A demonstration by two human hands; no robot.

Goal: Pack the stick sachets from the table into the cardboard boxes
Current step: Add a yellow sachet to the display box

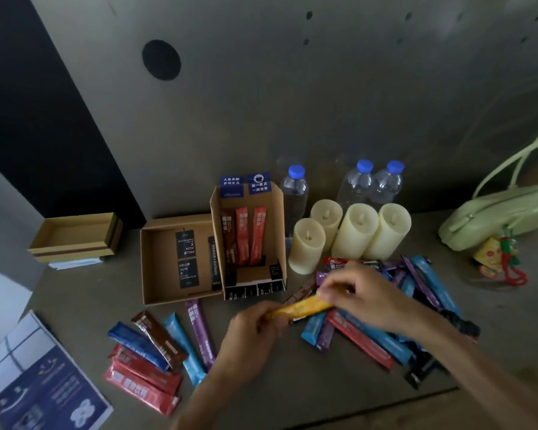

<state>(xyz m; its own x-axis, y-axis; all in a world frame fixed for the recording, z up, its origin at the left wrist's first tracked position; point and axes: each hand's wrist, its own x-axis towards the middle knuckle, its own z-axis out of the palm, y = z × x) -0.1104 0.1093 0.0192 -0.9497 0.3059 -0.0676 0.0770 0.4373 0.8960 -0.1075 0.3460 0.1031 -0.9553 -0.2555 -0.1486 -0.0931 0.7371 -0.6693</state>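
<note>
Yellow sachet (302,308) is held end to end between both hands, in front of the boxes.
The surface (261,392) carries a flat cardboard box (159,265) and a taller cardboard box (278,218), which is partly filled. Loose sachets (370,339) are spread to either side. The yellow sachet's ends are pinched by curled fingers (333,288) of the left hand (249,342) and right hand (364,293). It is judged light, floppy and slick, and best gripped at the sealed ends.

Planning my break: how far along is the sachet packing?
Early days. Three sachets stand in the tilted cardboard box. The left hand and right hand hold a yellow sachet between them. Left loose on the table: a fanned group in front of the flat box and a bigger pile by the candles.
</note>
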